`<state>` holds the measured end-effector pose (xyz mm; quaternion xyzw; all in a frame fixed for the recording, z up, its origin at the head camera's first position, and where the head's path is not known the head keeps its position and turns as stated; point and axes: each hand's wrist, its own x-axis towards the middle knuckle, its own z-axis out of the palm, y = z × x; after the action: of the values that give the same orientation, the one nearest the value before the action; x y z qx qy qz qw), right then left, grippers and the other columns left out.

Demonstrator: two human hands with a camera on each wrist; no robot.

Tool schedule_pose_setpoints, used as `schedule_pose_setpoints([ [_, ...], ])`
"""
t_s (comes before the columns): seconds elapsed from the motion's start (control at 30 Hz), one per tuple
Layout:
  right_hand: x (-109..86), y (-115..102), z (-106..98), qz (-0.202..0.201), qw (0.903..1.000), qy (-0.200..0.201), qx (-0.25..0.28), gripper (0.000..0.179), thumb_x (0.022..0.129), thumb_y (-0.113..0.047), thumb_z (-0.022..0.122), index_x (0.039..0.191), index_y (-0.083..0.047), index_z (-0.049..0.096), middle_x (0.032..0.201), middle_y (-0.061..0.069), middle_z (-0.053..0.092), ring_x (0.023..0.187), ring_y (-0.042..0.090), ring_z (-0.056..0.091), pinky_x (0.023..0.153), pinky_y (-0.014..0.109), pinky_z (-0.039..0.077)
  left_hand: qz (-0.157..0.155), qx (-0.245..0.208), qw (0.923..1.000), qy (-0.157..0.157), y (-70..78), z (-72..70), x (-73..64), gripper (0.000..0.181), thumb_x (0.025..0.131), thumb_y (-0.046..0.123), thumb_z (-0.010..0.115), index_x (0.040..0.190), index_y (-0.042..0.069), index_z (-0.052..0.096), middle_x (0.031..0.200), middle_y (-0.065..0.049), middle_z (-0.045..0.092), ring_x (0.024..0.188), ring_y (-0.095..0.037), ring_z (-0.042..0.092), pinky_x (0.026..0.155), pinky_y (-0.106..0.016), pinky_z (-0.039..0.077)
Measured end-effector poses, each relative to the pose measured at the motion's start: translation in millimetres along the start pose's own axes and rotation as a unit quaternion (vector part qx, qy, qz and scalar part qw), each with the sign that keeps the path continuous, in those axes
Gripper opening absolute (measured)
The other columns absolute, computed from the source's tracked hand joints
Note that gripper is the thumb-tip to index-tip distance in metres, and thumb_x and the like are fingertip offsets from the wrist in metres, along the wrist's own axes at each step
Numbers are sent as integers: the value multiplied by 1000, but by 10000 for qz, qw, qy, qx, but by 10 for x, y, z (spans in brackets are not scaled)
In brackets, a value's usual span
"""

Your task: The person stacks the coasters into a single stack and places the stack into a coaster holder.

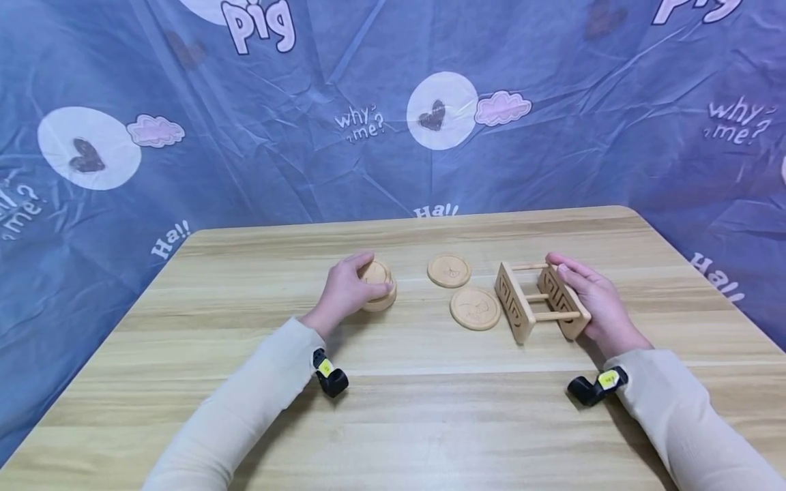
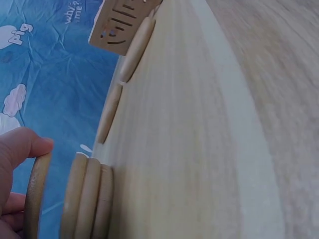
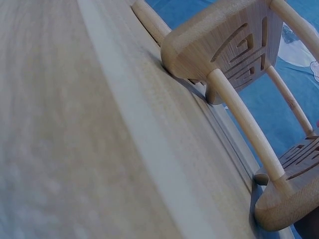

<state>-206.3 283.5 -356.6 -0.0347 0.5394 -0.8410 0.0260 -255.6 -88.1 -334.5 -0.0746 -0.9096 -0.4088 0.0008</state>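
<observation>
My left hand (image 1: 345,288) pinches a round wooden coaster (image 2: 37,196) by its edge. That coaster is held just above a stack of three more coasters (image 2: 88,199), with a gap between them in the left wrist view. At the right, my right hand (image 1: 604,307) holds the outer side panel of a wooden coaster holder (image 1: 516,303), which has cut-out side panels joined by thin rods (image 3: 244,124). The holder stands on the table. Little of the right hand shows in the right wrist view.
Two loose coasters lie flat between the hands: one farther back (image 1: 449,271), the other (image 1: 475,308) close beside the holder's left panel. Everything rests on a wooden table (image 1: 424,423). A blue printed cloth (image 1: 344,170) hangs behind the table.
</observation>
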Motion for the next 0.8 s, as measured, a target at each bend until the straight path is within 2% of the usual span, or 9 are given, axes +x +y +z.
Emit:
schedule_pose_setpoints([
  [0.4,4,10,-2,-62,10000,2,9,25,92,-12,50,110,-20,66,105,-14,65,93,3,61,76,17,52,36,-15,10000,-76,-64,107,22,75,67,30,77,132,8,47,139,-7,44,131,-25,35,110,-37,28],
  [0.8,6,21,-15,-100,9999,-13,10,25,92,-12,49,109,-20,66,106,-15,65,92,3,61,77,18,52,-33,-66,9999,-141,-90,129,54,75,66,30,77,132,9,47,139,-5,43,131,-24,34,110,-35,28],
])
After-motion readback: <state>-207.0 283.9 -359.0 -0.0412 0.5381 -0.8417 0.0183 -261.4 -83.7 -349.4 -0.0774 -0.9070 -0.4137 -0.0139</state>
